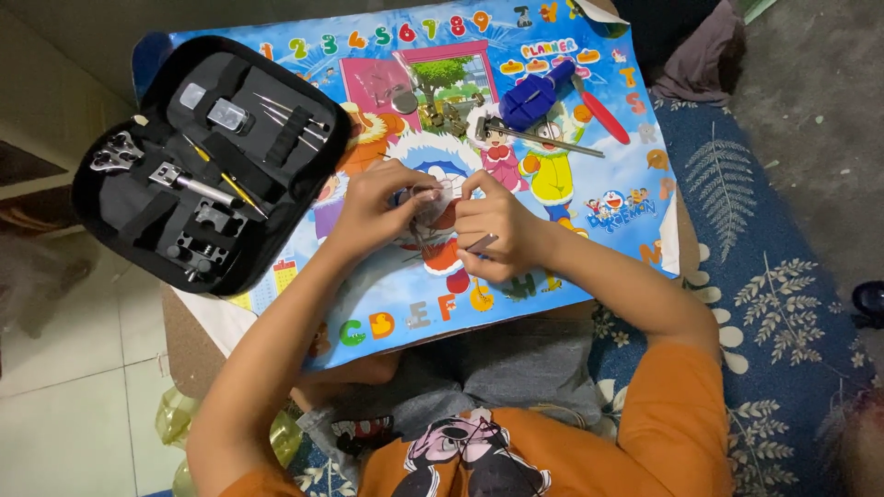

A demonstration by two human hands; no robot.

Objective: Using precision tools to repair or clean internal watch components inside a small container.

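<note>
Watch (425, 210), a small round thing with a clear face, sits between both hands over the middle of the colourful table (589, 198); it is largely hidden by the fingers, so its long axis and the way it points cannot be told; a thin strap or wire seems to trail from it toward the person. Left hand (373, 207) curls its fingers narrowly onto the watch from the left side; right hand (493, 235) pinches the watch's right edge with its fingertips and also grips a slim grey tool (482, 244) against the palm, the tool's long axis running slantwise, its tip aimed up and to the right. Left of the hands lies an open black tool case (207, 161), its small metal tools strapped in rows; its long axis slants from upper right to lower left. Farther up the table rest a blue holder (534, 92), a red-handled tool (603, 112) and a long metal bar (543, 138), well apart from the hands.
</note>
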